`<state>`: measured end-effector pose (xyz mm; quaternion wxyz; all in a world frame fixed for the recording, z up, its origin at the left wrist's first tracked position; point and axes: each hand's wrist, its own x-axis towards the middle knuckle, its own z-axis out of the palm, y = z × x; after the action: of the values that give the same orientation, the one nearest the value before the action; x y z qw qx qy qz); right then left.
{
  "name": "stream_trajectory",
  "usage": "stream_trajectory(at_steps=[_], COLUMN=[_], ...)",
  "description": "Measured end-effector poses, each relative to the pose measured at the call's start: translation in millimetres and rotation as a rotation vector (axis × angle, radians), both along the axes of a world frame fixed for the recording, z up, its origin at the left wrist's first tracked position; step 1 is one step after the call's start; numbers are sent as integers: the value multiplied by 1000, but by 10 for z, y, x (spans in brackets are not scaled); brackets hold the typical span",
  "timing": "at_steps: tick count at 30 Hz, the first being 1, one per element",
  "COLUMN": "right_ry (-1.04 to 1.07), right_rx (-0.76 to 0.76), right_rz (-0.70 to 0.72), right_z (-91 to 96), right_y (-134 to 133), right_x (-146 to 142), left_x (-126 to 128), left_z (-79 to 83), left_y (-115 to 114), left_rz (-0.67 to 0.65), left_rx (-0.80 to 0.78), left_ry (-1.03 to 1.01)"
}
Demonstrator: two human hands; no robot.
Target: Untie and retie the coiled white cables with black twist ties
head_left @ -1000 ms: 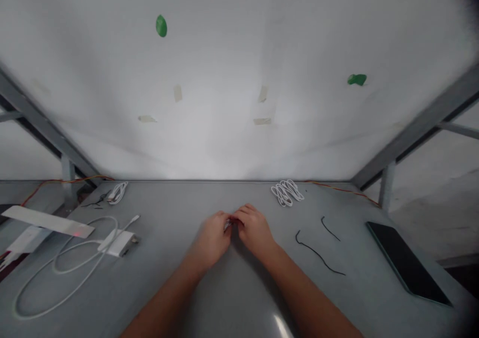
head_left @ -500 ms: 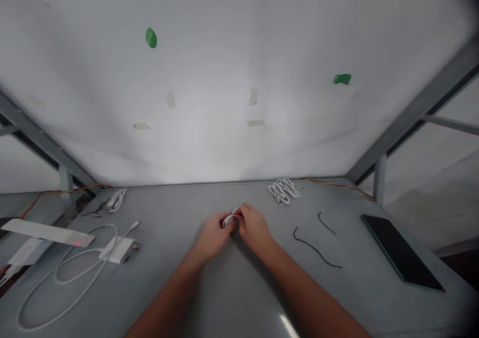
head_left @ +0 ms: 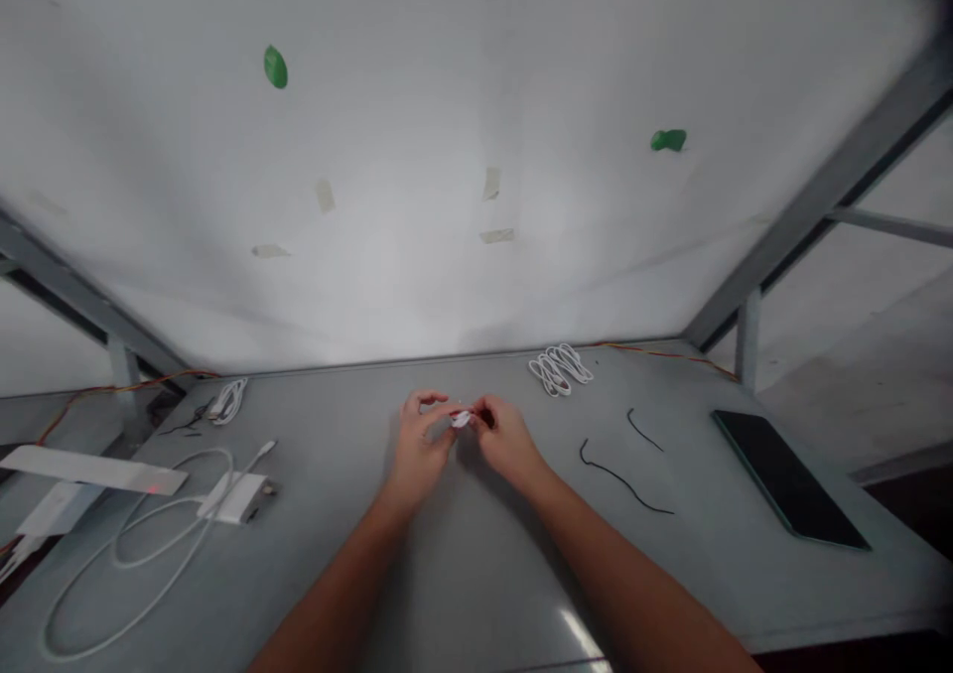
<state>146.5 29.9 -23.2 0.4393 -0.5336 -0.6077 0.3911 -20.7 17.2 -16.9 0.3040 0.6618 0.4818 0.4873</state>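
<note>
The person's left hand point(head_left: 421, 445) and right hand point(head_left: 507, 443) were raised close together over a grey table point(head_left: 357, 385), with a small white piece point(head_left: 461, 419) between them, too small to tell exactly what it was. The right grip was pressed together, its thumb and fingers pinching the piece's right end. The left grip stood looser, its thumb and forefinger spread in an open curve, with the forefinger reaching across to the piece's left side.

Ahead of the grip and slightly to its right lay a bundle of thin white cable point(head_left: 560, 369), looped in a tight coil. Farther right of the grip were two short, thin black wires point(head_left: 644, 430) point(head_left: 625, 484), lying apart, and beyond them a flat black rectangular tablet point(head_left: 789, 479) lay at an angle. Left of the grip sat a white rectangular charger point(head_left: 236, 497) with a long white cable point(head_left: 126, 594) in wide loops. A smaller white cable coil point(head_left: 228, 401) lay ahead of the charger, and a long white strip point(head_left: 89, 470) lay farther left. A thin orange wire point(head_left: 670, 355) ran along the table's far edge, ahead of the grip.
</note>
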Motion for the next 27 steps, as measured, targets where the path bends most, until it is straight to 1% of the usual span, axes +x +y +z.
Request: stream_trajectory(at_steps=[1, 2, 4, 6, 8, 11, 13, 15, 18, 20, 22, 27], right_ry=[105, 197, 326, 345, 261, -59, -303, -559, -879, -988, -1028, -1041], right_rx=[-116, -213, -336, -353, -277, -9, 125, 155, 108, 98, 103, 111], right_rz=[1, 11, 43, 47, 29, 50, 81, 59, 24, 36, 42, 44], right_z=[-24, -46, -88, -121, -140, -138, -131, -134, -163, -181, -186, -167], right_y=[28, 55, 104, 149, 192, 242, 255, 246, 207, 179, 159, 150], right_x=[5, 13, 36, 64, 93, 143, 188, 240, 293, 297, 281, 251], left_x=[0, 1, 4, 5, -2, -56, -130, -219, -311, -318, -291, -232], left_z=[-17, -36, -76, -118, -161, -237, -294, -351, -430, -467, -485, -467], left_y=[-1, 0, 9, 27, 54, 118, 176, 233, 285, 287, 270, 229], left_rz=[-10, -51, -184, -278, -294, -209, -116, 1, 168, 223, 244, 263], left_rx=[64, 100, 104, 69, 19, -32, -25, 1, 41, 59, 68, 75], left_ry=[52, 81, 97, 89, 92, 150, 223, 335, 574, 721, 821, 904])
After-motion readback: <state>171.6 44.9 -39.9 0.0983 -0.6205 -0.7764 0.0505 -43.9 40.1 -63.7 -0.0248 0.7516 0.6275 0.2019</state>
